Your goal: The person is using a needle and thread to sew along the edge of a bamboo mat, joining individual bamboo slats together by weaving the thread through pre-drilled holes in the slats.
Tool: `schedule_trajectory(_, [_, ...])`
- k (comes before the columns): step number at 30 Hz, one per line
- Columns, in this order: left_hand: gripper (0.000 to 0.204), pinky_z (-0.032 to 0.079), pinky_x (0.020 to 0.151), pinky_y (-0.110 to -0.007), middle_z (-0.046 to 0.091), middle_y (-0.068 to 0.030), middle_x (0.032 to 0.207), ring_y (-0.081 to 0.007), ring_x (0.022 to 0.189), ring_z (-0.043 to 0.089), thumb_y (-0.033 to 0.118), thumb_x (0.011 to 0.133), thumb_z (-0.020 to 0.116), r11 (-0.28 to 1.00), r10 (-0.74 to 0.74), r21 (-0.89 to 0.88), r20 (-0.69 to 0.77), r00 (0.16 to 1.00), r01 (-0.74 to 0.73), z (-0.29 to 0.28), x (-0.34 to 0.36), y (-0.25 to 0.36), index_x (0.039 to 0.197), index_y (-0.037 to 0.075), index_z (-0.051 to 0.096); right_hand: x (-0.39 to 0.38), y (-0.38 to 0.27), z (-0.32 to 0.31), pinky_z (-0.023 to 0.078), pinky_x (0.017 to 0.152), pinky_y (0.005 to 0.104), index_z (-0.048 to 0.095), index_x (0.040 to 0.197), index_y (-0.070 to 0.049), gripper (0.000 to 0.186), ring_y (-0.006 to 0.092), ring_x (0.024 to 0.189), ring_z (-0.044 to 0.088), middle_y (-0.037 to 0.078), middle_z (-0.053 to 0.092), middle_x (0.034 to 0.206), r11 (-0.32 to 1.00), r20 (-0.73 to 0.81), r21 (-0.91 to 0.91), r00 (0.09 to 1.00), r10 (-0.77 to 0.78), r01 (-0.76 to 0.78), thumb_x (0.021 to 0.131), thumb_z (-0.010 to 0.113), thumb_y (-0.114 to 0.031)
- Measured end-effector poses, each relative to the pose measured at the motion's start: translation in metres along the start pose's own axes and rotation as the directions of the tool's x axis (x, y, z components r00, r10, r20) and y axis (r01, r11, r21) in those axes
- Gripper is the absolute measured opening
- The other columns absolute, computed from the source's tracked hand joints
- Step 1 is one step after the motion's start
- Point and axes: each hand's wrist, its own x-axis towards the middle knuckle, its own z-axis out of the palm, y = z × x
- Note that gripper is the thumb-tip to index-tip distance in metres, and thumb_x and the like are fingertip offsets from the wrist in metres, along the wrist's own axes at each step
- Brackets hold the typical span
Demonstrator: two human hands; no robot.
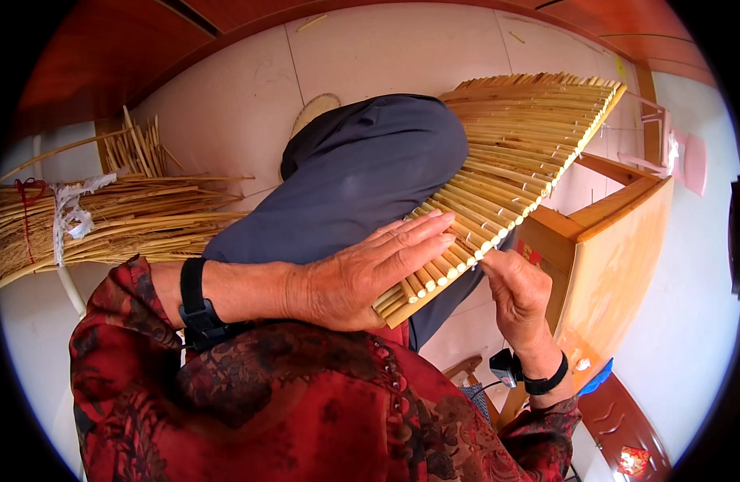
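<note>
A broad mat (pixel 524 153) of yellow stalks lay slantwise over the person's lap, fanning from the near corner to the far right, and we judged the work well along: row upon row sat side by side, evidently already joined. The left leg (pixel 350 181), in dark trousers, blocked our view of the mat's left side, so we could not tell whether that edge was finished. To the left we saw a thick bundle (pixel 145 225) of loose stalks, apparently unused stock, though how many were yet to be added we could not say. On the right, a pale wooden piece of furniture (pixel 615 265) stood near the mat's long edge, leaving that side the more cramped. Beyond it we noted a pink chair-like frame (pixel 690 161), and past the knee a round, pale object (pixel 320 106), partly hidden, on the floor. The left hand (pixel 358 273) lay flat on the near end of the mat, fingers outstretched and close together. The right hand (pixel 516 291) had its thumb and fingers pinched together at the right edge; what they gripped, if anything, we could not make out. Smallest of all, white flecks (pixel 520 200) dotted the stalks, probably binding thread.
</note>
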Motion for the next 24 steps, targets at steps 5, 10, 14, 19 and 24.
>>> schedule_trajectory(5, [0.093, 0.023, 0.113, -0.05, 0.021, -0.0291, 0.15, -0.0417, 0.14, 0.024, 0.001, 0.073, 0.075, 1.0, 0.01, -0.01, -0.004, 1.0, -0.01, -0.001, 0.0, -0.002, 0.147, 0.001, 0.018, 0.003, -0.001, 0.001, 0.039, 0.048, 0.0242, 0.064, 0.094, 0.0, 0.01, 0.0139, 0.052, 0.049, 0.006, 0.053, 0.065, 1.0, 0.012, 0.005, 1.0, 0.002, -0.002, 0.085, 0.064, 0.004])
schedule_trajectory(10, [0.092, 0.023, 0.113, -0.05, 0.022, -0.029, 0.149, -0.0416, 0.14, 0.024, 0.002, 0.073, 0.075, 1.0, 0.008, -0.015, -0.01, 1.0, -0.008, -0.001, 0.001, -0.001, 0.146, 0.0, 0.019, 0.002, -0.004, -0.004, 0.052, 0.063, 0.0285, 0.066, 0.101, -0.001, 0.021, 0.0238, 0.071, 0.067, 0.012, 0.067, 0.082, 0.998, 0.062, 0.038, 0.997, 0.05, -0.053, 0.081, 0.065, 0.008])
schedule_trajectory(14, [0.091, 0.023, 0.113, -0.049, 0.022, -0.029, 0.149, -0.0412, 0.14, 0.025, 0.002, 0.073, 0.075, 1.0, -0.003, -0.014, 0.004, 1.0, 0.003, -0.002, 0.0, -0.001, 0.145, 0.0, 0.021, 0.003, -0.003, -0.003, 0.052, 0.064, 0.0286, 0.066, 0.101, -0.001, 0.02, 0.0254, 0.074, 0.067, 0.013, 0.067, 0.084, 0.992, 0.075, 0.086, 0.993, 0.087, -0.093, 0.082, 0.065, 0.007])
schedule_trajectory(19, [0.09, 0.023, 0.114, -0.047, 0.021, -0.0289, 0.15, -0.041, 0.14, 0.024, 0.001, 0.072, 0.075, 0.999, -0.019, -0.032, 0.028, 0.999, 0.02, -0.002, 0.0, -0.003, 0.145, 0.0, 0.022, 0.005, -0.007, -0.005, 0.051, 0.065, 0.029, 0.065, 0.1, -0.001, 0.02, 0.027, 0.074, 0.067, 0.013, 0.066, 0.084, 0.991, 0.1, 0.041, 0.988, 0.121, -0.126, 0.081, 0.066, 0.006])
schedule_trajectory(24, [0.092, 0.023, 0.114, -0.046, 0.02, -0.0289, 0.15, -0.0411, 0.141, 0.023, 0.0, 0.071, 0.075, 0.999, -0.033, -0.017, 0.061, 0.998, 0.034, -0.004, 0.002, -0.001, 0.145, 0.0, 0.021, 0.006, 0.002, -0.013, 0.051, 0.065, 0.029, 0.065, 0.103, -0.002, 0.024, 0.0261, 0.074, 0.066, 0.013, 0.066, 0.085, 0.995, 0.173, 0.052, 0.982, 0.076, -0.086, 0.08, 0.065, 0.007])
